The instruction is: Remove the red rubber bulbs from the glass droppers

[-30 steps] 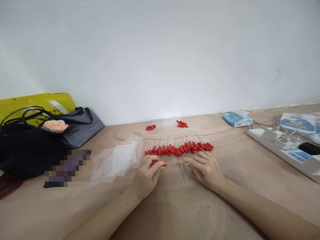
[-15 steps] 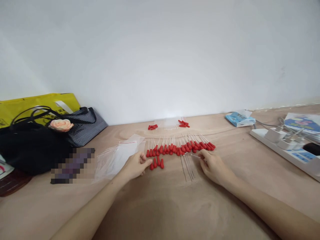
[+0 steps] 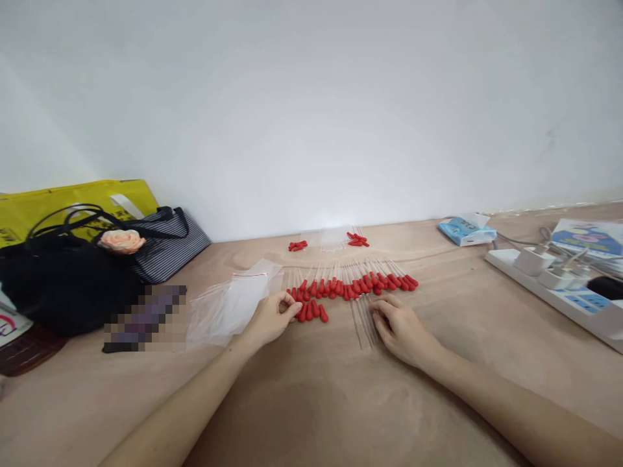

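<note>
Simply plump, red bulbs point(image 3: 309, 312) near slender, clear tubes point(image 3: 361, 322).

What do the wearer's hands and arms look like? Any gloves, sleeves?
Left hand and right hand: both bare, no gloves. Left forearm and right forearm: no sleeves, watch or bracelet visible.

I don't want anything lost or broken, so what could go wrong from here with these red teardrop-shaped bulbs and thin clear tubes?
The thin clear tubes lie close by the right hand and might roll apart if nudged. The small group of red bulbs at the left hand could mix into the long red-bulbed row behind.
</note>
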